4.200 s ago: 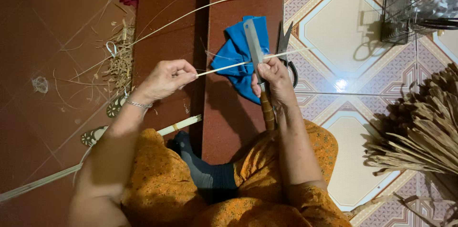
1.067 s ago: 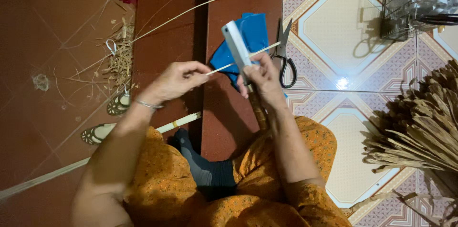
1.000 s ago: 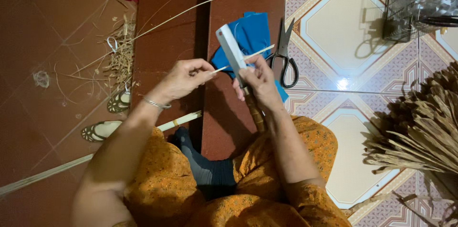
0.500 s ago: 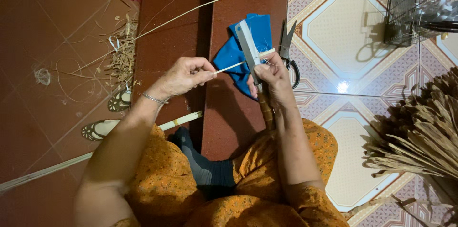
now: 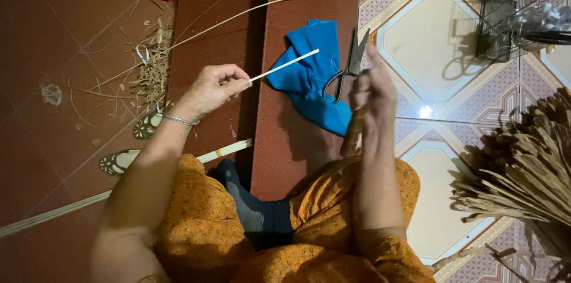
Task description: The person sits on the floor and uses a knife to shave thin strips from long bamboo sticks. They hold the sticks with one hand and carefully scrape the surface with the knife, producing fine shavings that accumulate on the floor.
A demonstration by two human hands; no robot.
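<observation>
Currently left hand point(image 5: 215, 88) pinches a thin pale strip point(image 5: 284, 65) between fingertips, fingers curled tight around its near end. Strip is flat, narrow, straight, cream-coloured, and its free end points up-right over the blue cloth point(image 5: 312, 77). Right hand point(image 5: 372, 89) is raised and blurred, fingers close together; a brown handle-like piece point(image 5: 352, 135) shows below it, but cannot tell whether the hand grips it. Black scissors point(image 5: 350, 67) lie just left of the right hand, partly on the blue cloth, blades pointing up. Cloth sits on the dark red step point(image 5: 309, 15) near the patterned tile floor point(image 5: 428, 39). A long thin pale cane point(image 5: 285, 0) arcs across the step above. Bundle of dry brown strips point(image 5: 523, 170) lies at right. Straw scraps point(image 5: 151, 69) are scattered at left. Orange patterned garment point(image 5: 208, 223) covers the lap.
</observation>
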